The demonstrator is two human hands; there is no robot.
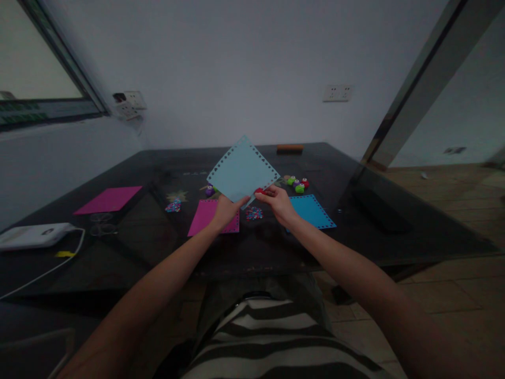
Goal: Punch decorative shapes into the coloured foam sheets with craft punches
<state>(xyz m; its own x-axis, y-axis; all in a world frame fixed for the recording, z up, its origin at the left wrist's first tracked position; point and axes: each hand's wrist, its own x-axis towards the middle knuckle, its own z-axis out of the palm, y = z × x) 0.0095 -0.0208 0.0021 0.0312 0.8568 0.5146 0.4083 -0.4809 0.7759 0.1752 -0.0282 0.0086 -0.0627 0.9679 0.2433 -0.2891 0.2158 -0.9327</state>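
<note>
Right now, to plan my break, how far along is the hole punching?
The blue sheet and the pink sheet by the left hand show punched edges, so look largely done. In hand is the pale sheet: holes line both upper edges, and the red punch sits at its lower right edge. The far-left magenta sheet shows no visible holes, so probably remains.

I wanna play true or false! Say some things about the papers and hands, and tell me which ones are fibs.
1. The left hand holds a pale blue sheet. True.
2. The right hand holds a green punch. False: it holds a red punch.
3. A bright blue sheet lies on the table. True.
4. All the sheets are blue. False: two are pink.
5. The pale blue sheet lies flat on the table. False: it's held up.
</note>
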